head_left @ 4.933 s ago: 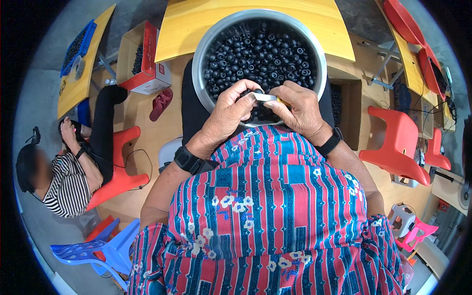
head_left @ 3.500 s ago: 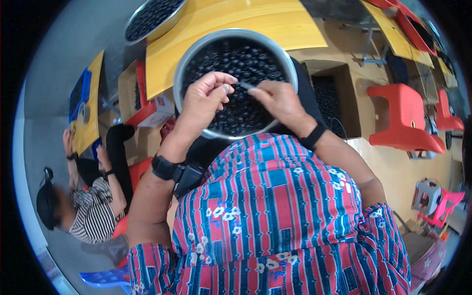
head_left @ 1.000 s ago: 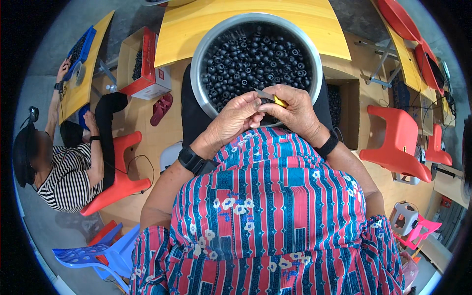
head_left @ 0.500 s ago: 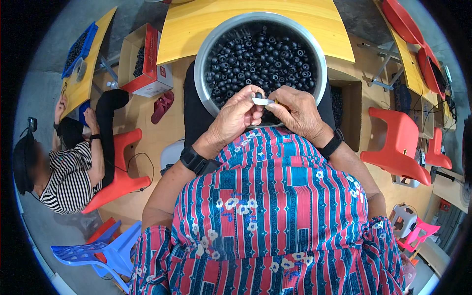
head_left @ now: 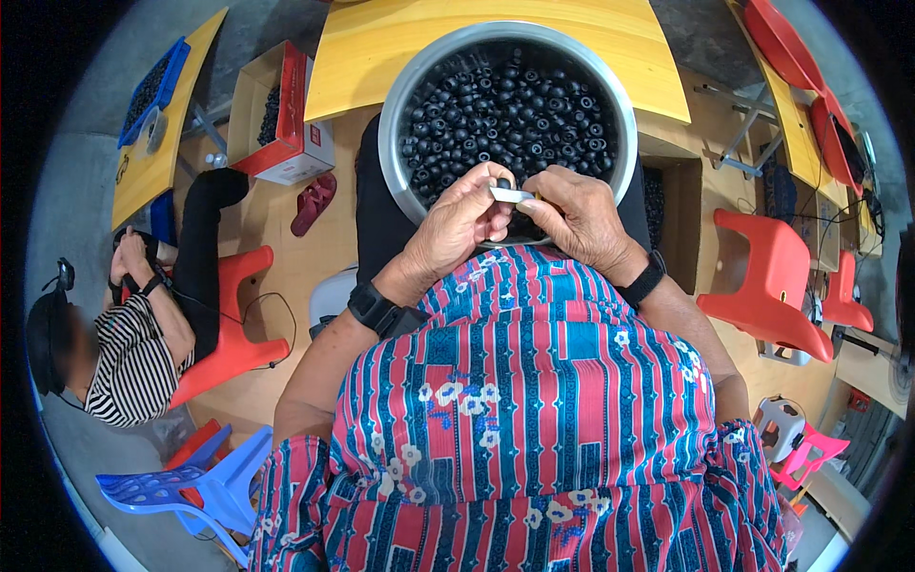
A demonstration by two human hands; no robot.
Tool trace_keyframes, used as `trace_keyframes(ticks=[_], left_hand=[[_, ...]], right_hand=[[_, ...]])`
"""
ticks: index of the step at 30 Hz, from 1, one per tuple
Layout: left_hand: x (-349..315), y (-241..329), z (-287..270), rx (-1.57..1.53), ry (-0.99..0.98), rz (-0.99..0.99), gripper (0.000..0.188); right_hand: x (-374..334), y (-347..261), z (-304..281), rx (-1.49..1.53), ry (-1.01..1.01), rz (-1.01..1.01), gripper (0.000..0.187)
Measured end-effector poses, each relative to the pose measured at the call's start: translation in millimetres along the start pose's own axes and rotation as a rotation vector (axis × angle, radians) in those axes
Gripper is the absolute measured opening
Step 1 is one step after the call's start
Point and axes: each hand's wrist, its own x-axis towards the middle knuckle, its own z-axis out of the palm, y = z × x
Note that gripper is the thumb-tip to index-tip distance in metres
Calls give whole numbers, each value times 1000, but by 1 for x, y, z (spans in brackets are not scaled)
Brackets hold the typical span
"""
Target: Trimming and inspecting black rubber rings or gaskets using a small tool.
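Observation:
A wide metal basin [head_left: 388, 143] heaped with small black ring-like parts [head_left: 505, 119] rests at my lap, against the table. Over its near rim my left hand [head_left: 456, 214] pinches one small black part [head_left: 503, 183] between thumb and fingers. My right hand [head_left: 588, 217] is closed on a small knife [head_left: 513, 195], whose short pale blade lies against that part near my left thumb. A bit of yellow shows at the knife's grip; the rest is hidden in my fingers.
A yellow table [head_left: 353, 57] stands beyond the basin. Left are a cardboard box [head_left: 255, 81] of black parts, a red slipper [head_left: 313, 205] and a seated person [head_left: 138, 334] in stripes. Right are a red stool [head_left: 762, 276] and an open carton [head_left: 679, 214]. A blue chair [head_left: 224, 477] stands lower left.
My hands, the knife and the black part have barely moved. The seated person at the left has drawn both hands back from the table edge and brought them together near the lap.

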Motion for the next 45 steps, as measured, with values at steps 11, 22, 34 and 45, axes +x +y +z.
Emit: trace_keyframes(ticks=[11, 22, 34, 45], left_hand=[[0, 1, -1, -7, 18, -4, 24], [3, -1, 0, -50, 68, 2, 20], [-1, 0, 1, -26, -1, -9, 22], [0, -4, -2, -45, 45, -10, 20]], right_hand=[[0, 0, 1, -9, 14, 6, 16], [1, 4, 7, -30, 19, 96, 23], [1, 18, 10, 197, 143, 302, 22], [3, 7, 11, 343, 146, 209, 23]])
